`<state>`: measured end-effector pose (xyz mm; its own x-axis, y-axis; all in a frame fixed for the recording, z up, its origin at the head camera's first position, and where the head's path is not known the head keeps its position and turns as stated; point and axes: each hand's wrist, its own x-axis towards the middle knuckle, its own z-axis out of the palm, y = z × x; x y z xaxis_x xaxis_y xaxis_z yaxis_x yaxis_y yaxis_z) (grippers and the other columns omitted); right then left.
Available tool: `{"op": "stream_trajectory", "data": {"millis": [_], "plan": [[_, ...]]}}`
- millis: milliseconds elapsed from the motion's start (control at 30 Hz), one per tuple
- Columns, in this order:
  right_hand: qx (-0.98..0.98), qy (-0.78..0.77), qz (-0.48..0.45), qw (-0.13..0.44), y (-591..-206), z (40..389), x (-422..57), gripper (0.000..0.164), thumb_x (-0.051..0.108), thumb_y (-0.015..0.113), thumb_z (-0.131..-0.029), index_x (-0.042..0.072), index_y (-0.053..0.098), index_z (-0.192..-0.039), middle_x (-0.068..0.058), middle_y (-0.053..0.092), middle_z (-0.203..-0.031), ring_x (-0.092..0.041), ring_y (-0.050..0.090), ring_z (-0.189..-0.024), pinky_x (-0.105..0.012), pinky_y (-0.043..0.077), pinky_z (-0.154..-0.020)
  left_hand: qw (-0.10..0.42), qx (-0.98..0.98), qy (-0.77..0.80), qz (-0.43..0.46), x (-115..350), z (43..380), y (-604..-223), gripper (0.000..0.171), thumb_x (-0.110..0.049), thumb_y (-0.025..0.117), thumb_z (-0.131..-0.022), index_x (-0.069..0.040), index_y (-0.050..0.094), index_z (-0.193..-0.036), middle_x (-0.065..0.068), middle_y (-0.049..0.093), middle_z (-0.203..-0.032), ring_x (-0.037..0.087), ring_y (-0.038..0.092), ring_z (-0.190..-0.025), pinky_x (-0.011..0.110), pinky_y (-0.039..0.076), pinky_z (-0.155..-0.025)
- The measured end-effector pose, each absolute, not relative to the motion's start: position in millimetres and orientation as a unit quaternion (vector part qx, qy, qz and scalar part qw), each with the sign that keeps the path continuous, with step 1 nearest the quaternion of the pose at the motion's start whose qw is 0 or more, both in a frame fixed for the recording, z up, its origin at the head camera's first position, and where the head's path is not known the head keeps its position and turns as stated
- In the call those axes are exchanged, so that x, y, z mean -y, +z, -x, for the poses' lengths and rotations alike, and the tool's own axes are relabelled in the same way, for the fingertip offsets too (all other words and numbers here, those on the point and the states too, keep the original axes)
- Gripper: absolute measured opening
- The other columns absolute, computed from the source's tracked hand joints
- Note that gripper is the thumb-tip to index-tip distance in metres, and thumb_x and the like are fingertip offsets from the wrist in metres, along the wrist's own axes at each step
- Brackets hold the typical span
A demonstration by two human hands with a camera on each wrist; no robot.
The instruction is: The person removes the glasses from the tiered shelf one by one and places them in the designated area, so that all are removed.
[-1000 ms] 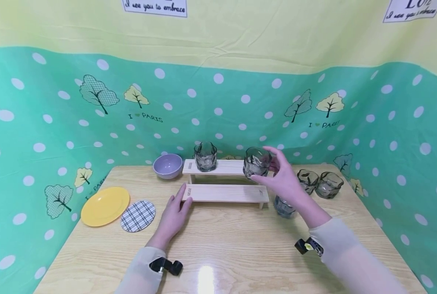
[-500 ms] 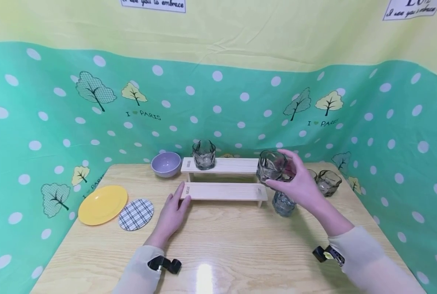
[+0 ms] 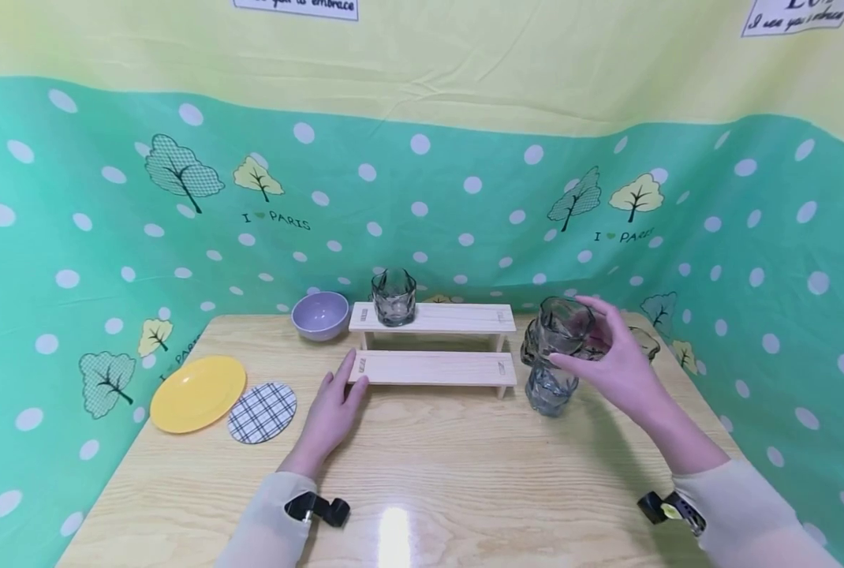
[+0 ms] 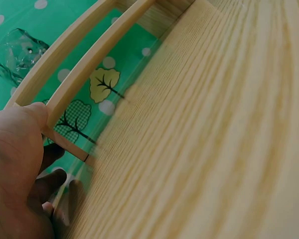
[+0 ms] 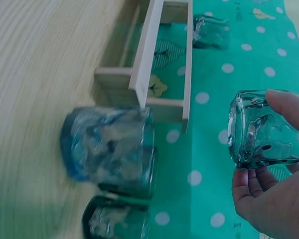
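Observation:
My right hand [image 3: 614,351] grips a smoky, wavy-sided glass tumbler [image 3: 566,325], thumb on the near side and fingers round the far side. In the right wrist view this tumbler [image 5: 264,132] is held off to the right of a two-tier wooden shelf [image 3: 432,367]. My left hand [image 3: 333,410] holds the left end of the lower tier, thumb on its front corner; the left wrist view shows the other fingers bent beside the leg. A second smoky tumbler [image 3: 394,300] stands on the upper tier's left part. A bluish tumbler [image 3: 550,392] stands beneath the held one in the head view.
More tumblers stand right of the shelf, one dark glass [image 5: 114,219] behind the bluish one, another glass [image 3: 645,341] partly hidden by my right hand. A purple bowl [image 3: 320,317], a yellow plate [image 3: 198,394] and a checked coaster [image 3: 262,412] lie to the left. A patterned cloth [image 3: 422,189] surrounds the table.
My right hand has carried the tumbler rightward, from over the upper tier's right end to over the glasses beside the shelf. My left hand stays on the shelf.

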<state>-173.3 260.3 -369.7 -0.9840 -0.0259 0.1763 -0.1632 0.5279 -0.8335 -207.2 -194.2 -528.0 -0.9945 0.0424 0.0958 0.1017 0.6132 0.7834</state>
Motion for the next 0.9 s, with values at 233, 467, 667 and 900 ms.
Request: {"op": "stream_trajectory", "data": {"millis": [233, 467, 667, 900], "plan": [[0.879, 0.466, -0.040, 0.095, -377, 166, -286, 0.108, 0.029, 0.096, -0.091, 0.021, 0.028, -0.175, -0.019, 0.057, -0.149, -0.037, 0.055, -0.140, -0.017, 0.046, -0.112, 0.033, 0.897, -0.438, 0.040, 194, 207, -527, 0.071, -0.052, 0.048, -0.118, -0.020, 0.026, -0.178, 0.020, 0.038, -0.175, 0.058, 0.018, -0.162, 0.075, 0.021, -0.128], [0.880, 0.461, -0.027, 0.112, -387, 159, -310, 0.105, 0.027, 0.094, -0.093, 0.017, 0.028, -0.174, -0.018, 0.057, -0.145, -0.013, 0.054, -0.126, -0.002, 0.042, -0.096, 0.034, 0.898, -0.437, 0.041, 194, 208, -529, 0.072, -0.053, 0.048, -0.118, -0.020, 0.026, -0.178, 0.020, 0.037, -0.175, 0.059, 0.018, -0.161, 0.075, 0.021, -0.128], [0.880, 0.459, -0.016, 0.122, -396, 156, -325, 0.107, 0.023, 0.095, -0.092, 0.017, 0.027, -0.174, -0.020, 0.058, -0.142, -0.002, 0.053, -0.120, -0.001, 0.042, -0.097, 0.036, 0.897, -0.438, 0.042, 194, 209, -530, 0.071, -0.051, 0.049, -0.118, -0.020, 0.026, -0.178, 0.020, 0.038, -0.174, 0.059, 0.019, -0.161, 0.076, 0.021, -0.128], [0.884, 0.455, 0.000, 0.109, -402, 154, -334, 0.112, 0.027, 0.093, -0.094, 0.015, 0.019, -0.177, -0.027, 0.056, -0.148, -0.026, 0.054, -0.132, 0.001, 0.042, -0.094, 0.039, 0.897, -0.438, 0.046, 194, 209, -531, 0.071, -0.050, 0.049, -0.118, -0.019, 0.027, -0.177, 0.020, 0.038, -0.174, 0.059, 0.018, -0.161, 0.075, 0.021, -0.128]]}}
